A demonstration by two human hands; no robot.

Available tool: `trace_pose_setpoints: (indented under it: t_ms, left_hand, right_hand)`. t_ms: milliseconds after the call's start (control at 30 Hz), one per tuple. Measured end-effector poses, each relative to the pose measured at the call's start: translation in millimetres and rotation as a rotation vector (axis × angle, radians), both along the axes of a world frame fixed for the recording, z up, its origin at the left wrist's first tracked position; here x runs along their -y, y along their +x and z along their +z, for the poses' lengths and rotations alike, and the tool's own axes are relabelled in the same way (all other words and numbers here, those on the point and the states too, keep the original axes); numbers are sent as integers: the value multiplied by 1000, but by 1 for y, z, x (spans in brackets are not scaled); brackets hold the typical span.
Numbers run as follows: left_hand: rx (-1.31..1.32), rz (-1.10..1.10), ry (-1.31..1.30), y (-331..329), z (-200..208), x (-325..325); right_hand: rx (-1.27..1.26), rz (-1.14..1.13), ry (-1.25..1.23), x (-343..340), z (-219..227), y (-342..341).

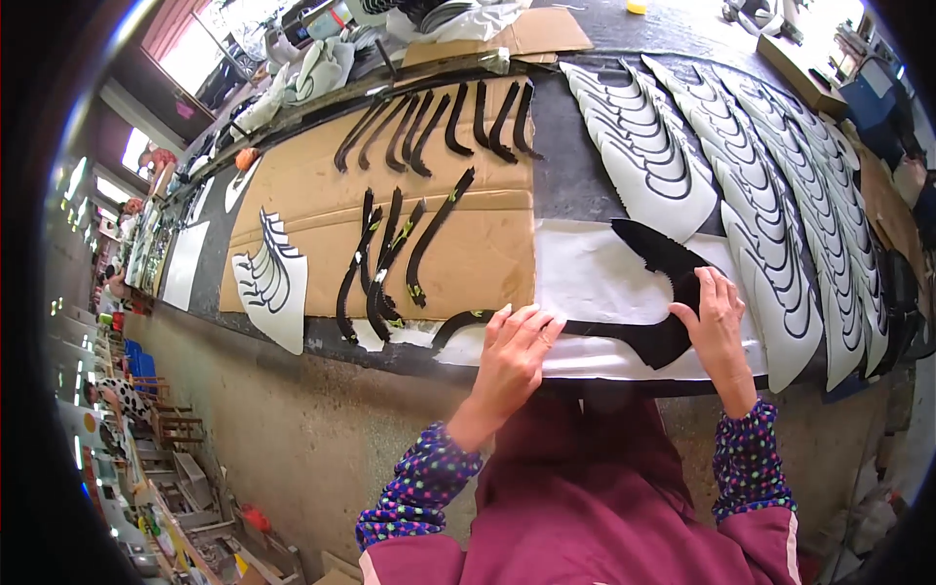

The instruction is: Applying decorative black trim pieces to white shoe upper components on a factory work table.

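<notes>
A black, curved, flat cut piece [660, 343] with a toothed upper edge lies on a white sheet [590, 255] at the table's front edge. Its narrow strip runs left beneath the fingertips of my left hand [515, 353], whose bent fingers sit close together and press on it. My right hand [720, 327] grips the wide right-hand part, thumb on the near side and fingers farther over; its palm side is hidden. Left of my hands, several narrow black strips [426, 239] with yellow-green marks rest on brown cardboard [292, 180].
More black strips [458, 122] line the cardboard's far side. Overlapping white pieces with black curved lines [651, 171] form long rows at the right; a smaller stack [273, 292] lies left. White bundles [317, 83] and cardboard [526, 34] are beyond. Wooden stools [178, 424] stand on the floor at left.
</notes>
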State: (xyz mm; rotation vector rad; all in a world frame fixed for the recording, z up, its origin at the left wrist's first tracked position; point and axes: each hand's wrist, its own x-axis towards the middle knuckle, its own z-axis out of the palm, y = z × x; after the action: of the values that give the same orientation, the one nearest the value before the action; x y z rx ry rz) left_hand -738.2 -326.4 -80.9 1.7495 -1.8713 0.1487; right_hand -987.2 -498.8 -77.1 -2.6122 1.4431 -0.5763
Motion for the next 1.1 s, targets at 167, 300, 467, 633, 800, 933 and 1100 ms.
trace_pose_setpoints:
  t_ms: [167, 300, 467, 633, 800, 933, 1100]
  left_hand:
    - [37, -29, 33, -7, 13, 4]
    - [-286, -48, 14, -31, 10, -12]
    - [-1042, -208, 356, -78, 1, -24]
    - [-2174, -469, 623, -107, 0, -52]
    - [-2485, -517, 53, -109, 65, -63]
    - [-2091, -244, -382, -67, 111, -95]
    - [-1752, 59, -768, 2, 171, -113]
  right_hand:
    - [7, -28, 4, 26, 0, -19]
    - [-76, -1, 65, 25, 20, -16]
    - [30, 32, 420, 40, 73, -34]
    - [225, 354, 455, -47, 182, 9]
    - [501, 476, 521, -93, 232, 27]
    - [922, 569, 767, -102, 213, 70]
    - [896, 730, 932, -106, 175, 147]
